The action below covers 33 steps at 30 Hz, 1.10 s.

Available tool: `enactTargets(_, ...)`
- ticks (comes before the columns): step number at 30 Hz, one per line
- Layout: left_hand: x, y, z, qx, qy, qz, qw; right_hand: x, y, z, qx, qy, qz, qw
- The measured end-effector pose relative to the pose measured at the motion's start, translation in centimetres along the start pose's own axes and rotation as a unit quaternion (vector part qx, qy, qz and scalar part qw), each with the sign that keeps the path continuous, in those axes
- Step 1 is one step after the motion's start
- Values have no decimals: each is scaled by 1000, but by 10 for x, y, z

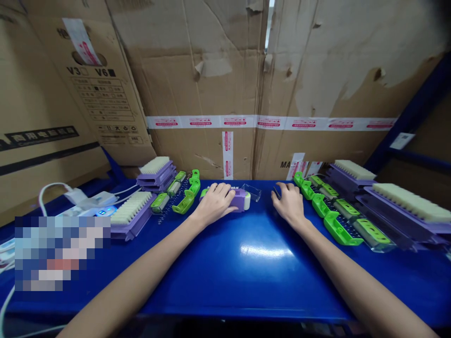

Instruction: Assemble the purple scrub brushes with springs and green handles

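Note:
My left hand (217,199) lies over a purple housing (240,201) with pale and green parts at its ends. Its fingers reach across the top and the thumb rests along the near side. Just right of the housing is a small clear plastic box-like cover (252,192). My right hand (289,199) is beside the right-hand row of bright green brackets (319,206), fingers bent and thumb apart; a small dark patch shows between them, too unclear to name. Another green bracket group (188,193) lies left of my left hand.
Purple brush-like pieces with cream tops stand in stacks at left (155,166) and right (412,199). Clear-and-green blocks (369,232) and rows of small springs (174,199) lie alongside. A white power strip (84,202) with cables is at left. Cardboard (200,89) walls the back of the blue table (225,272).

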<state>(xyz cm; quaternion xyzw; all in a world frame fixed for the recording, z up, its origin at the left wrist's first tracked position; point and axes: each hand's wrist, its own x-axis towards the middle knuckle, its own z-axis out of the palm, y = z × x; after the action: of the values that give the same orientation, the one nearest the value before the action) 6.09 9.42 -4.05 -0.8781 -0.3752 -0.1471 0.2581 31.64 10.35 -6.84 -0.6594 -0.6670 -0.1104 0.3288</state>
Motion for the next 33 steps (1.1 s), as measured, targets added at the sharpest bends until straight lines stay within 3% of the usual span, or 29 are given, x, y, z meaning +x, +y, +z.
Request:
enactTargets(4, 6, 3, -6, -62, 21, -21, 998, 2, 16, -1, -46, -91, 42, 994)
enactTargets(7, 17, 4, -10, -135, 24, -63, 989, 5, 17, -8, -20, -80, 36, 996)
enactTargets(11, 33, 6, -11, -209, -21, -54, 976, 9, 5, -37, 110, 17, -50, 993)
enactTargets(16, 45, 7, -6, -203, -50, -37, 977, -1, -15, -68, 221, -42, -174, 959)
enactTargets(22, 47, 6, -3, -228, -43, -53, 971, -6, -21, -65, 192, -112, -218, 950)
enactTargets(33, 45, 9, 1, -197, -31, -48, 979, -19, -42, -59, 152, -129, -198, 960)
